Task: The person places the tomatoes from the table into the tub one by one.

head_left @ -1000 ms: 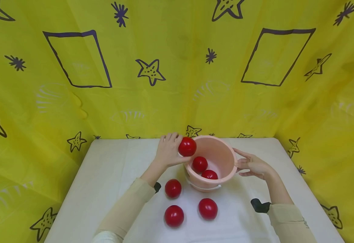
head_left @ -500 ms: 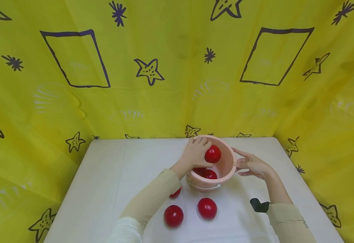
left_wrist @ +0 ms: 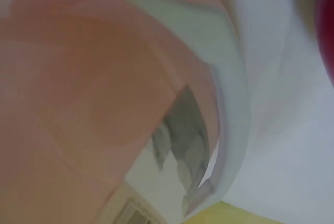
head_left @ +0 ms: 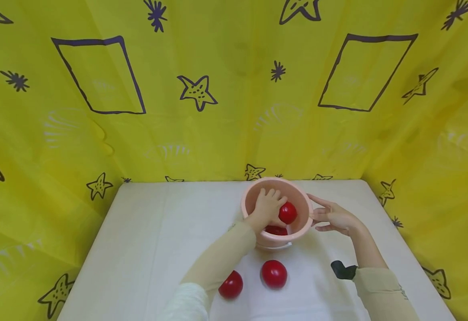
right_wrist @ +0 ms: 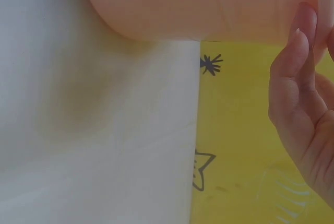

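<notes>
A pink bucket (head_left: 276, 243) with a white handle (left_wrist: 232, 93) stands near the back of the white table. My left hand (head_left: 267, 207) reaches down inside it and grips a glossy red ball (head_left: 288, 213). Below that hand, part of another red ball (head_left: 277, 230) shows in the bucket; the rest of the inside is hidden. At the bucket's right side, my right hand (head_left: 336, 218) holds the rim (right_wrist: 324, 4), its fingers bent against the wall just under it. Bucket wall and handle fill most of the left wrist view, where the left hand is out of sight.
Two red balls lie in front of the bucket: one in the open (head_left: 274, 273), the other (head_left: 231, 285) partly behind the left sleeve (head_left: 218, 263). A yellow curtain (head_left: 234, 133) with starfish drawings borders the table's back and sides.
My left hand has carried the red ball rightward over the rim and down into the bucket. Its sleeve now covers a ball on the table. The right hand keeps its place on the rim.
</notes>
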Available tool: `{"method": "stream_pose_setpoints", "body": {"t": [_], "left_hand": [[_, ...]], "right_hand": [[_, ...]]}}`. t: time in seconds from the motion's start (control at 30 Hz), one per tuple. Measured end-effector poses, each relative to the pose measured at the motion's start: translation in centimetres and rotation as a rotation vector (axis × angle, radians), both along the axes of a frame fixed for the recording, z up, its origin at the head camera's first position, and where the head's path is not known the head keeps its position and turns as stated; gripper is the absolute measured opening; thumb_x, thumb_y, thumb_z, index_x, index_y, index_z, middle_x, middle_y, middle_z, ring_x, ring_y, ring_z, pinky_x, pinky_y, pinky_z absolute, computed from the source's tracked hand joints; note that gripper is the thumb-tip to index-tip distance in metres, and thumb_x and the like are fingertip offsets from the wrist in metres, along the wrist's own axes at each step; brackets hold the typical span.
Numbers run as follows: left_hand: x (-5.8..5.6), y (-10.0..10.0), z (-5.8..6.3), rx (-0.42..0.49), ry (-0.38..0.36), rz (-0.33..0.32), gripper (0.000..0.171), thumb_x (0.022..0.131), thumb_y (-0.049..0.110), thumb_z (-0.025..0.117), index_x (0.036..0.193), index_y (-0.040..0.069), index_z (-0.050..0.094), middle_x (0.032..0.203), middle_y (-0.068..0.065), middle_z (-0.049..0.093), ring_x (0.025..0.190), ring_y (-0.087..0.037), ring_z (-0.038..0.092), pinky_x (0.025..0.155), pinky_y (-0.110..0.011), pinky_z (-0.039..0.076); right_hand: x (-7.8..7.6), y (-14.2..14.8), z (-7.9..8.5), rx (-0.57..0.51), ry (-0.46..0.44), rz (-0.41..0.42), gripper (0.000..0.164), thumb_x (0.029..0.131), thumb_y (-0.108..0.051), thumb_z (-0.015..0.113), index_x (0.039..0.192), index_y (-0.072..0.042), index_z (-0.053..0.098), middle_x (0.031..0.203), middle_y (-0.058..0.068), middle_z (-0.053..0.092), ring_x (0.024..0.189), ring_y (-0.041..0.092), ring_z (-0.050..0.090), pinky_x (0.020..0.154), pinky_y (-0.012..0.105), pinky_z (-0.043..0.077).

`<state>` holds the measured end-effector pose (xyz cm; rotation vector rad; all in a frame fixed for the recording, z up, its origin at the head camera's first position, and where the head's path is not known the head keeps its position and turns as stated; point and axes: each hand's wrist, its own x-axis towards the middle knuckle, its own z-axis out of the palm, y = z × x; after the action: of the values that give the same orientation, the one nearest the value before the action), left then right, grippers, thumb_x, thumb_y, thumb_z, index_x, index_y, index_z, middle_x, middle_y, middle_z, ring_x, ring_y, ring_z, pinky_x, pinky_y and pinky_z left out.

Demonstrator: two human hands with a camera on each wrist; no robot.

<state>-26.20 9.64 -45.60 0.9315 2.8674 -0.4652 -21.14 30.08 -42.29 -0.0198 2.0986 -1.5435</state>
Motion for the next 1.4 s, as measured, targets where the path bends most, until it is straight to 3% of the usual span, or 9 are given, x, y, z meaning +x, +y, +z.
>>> {"method": "stream_pose_setpoints", "body": {"t": [0.13, 0.43, 0.67, 0.93, 1.03, 1.13, 1.27, 1.4], "left_hand": [[-0.1, 0.1, -0.3, -0.066, -0.013, 0.020, 0.086, 0.069, 0.073, 0.053, 0.141, 0.034, 0.026, 0.138, 0.005, 0.034, 0.124, -0.015, 0.028, 0.104, -0.039, 0.029], [-0.2, 0.2, -0.8, -0.117, -0.030, 0.019, 0.085, 0.071, 0.072, 0.052, 0.141, 0.031, 0.025, 0.141, 0.007, 0.033, 0.126, -0.014, 0.028, 0.105, -0.037, 0.028], [-0.2, 0.3, -0.9, -0.108, -0.032, -0.002, 0.081, 0.071, 0.069, 0.056, 0.137, 0.029, 0.031, 0.134, 0.007, 0.039, 0.122, -0.012, 0.032, 0.103, -0.036, 0.030], [-0.1, 0.4, -0.6, -0.100, -0.018, -0.005, 0.078, 0.075, 0.068, 0.052, 0.141, 0.033, 0.028, 0.139, 0.008, 0.036, 0.125, -0.013, 0.030, 0.104, -0.037, 0.029], [-0.1, 0.3, -0.5, -0.028, -0.014, -0.027, 0.072, 0.079, 0.063, 0.053, 0.140, 0.034, 0.029, 0.139, 0.007, 0.036, 0.127, -0.014, 0.029, 0.105, -0.037, 0.028], [-0.1, 0.1, -0.1, 0.118, 0.004, -0.042, 0.067, 0.082, 0.058, 0.053, 0.139, 0.031, 0.031, 0.140, 0.006, 0.036, 0.128, -0.015, 0.028, 0.107, -0.039, 0.025], [0.5, -0.7, 1.1, 0.355, 0.149, -0.118, 0.055, 0.084, 0.047, 0.055, 0.132, 0.025, 0.040, 0.134, 0.004, 0.043, 0.124, -0.016, 0.034, 0.106, -0.039, 0.027], [1.5, -2.2, 1.8, 0.502, 0.298, -0.201, 0.049, 0.082, 0.042, 0.057, 0.126, 0.022, 0.049, 0.126, 0.003, 0.052, 0.118, -0.016, 0.042, 0.103, -0.038, 0.031]], "right_hand": [[0.0, 0.0, 0.0, -0.007, -0.001, -0.004, 0.077, 0.088, -0.016, 0.060, 0.147, -0.012, 0.010, 0.098, 0.008, 0.065, 0.085, 0.020, 0.064, 0.078, 0.040, 0.051], [0.1, 0.1, -0.1, -0.013, -0.002, -0.004, 0.076, 0.088, -0.016, 0.059, 0.147, -0.012, 0.010, 0.098, 0.009, 0.065, 0.084, 0.020, 0.064, 0.076, 0.038, 0.052], [0.1, 0.0, -0.1, -0.002, 0.002, -0.001, 0.076, 0.089, -0.017, 0.059, 0.147, -0.012, 0.011, 0.097, 0.008, 0.065, 0.084, 0.020, 0.064, 0.076, 0.038, 0.052], [0.1, 0.0, -0.1, 0.001, 0.001, 0.001, 0.077, 0.088, -0.017, 0.060, 0.147, -0.013, 0.010, 0.098, 0.009, 0.065, 0.085, 0.020, 0.064, 0.076, 0.038, 0.052], [0.0, 0.1, -0.1, 0.006, 0.004, 0.005, 0.076, 0.089, -0.017, 0.059, 0.147, -0.013, 0.010, 0.100, 0.011, 0.064, 0.085, 0.021, 0.064, 0.076, 0.038, 0.052], [0.0, 0.0, -0.1, 0.007, 0.006, 0.010, 0.076, 0.089, -0.017, 0.059, 0.147, -0.013, 0.010, 0.101, 0.013, 0.064, 0.086, 0.021, 0.064, 0.077, 0.039, 0.052], [0.0, -0.1, -0.1, 0.012, 0.005, 0.013, 0.077, 0.089, -0.019, 0.059, 0.147, -0.013, 0.009, 0.103, 0.012, 0.064, 0.086, 0.021, 0.064, 0.077, 0.039, 0.052], [0.0, -0.1, -0.1, 0.022, 0.001, 0.003, 0.078, 0.088, -0.019, 0.060, 0.147, -0.013, 0.009, 0.104, 0.011, 0.063, 0.087, 0.021, 0.064, 0.077, 0.038, 0.052]]}}
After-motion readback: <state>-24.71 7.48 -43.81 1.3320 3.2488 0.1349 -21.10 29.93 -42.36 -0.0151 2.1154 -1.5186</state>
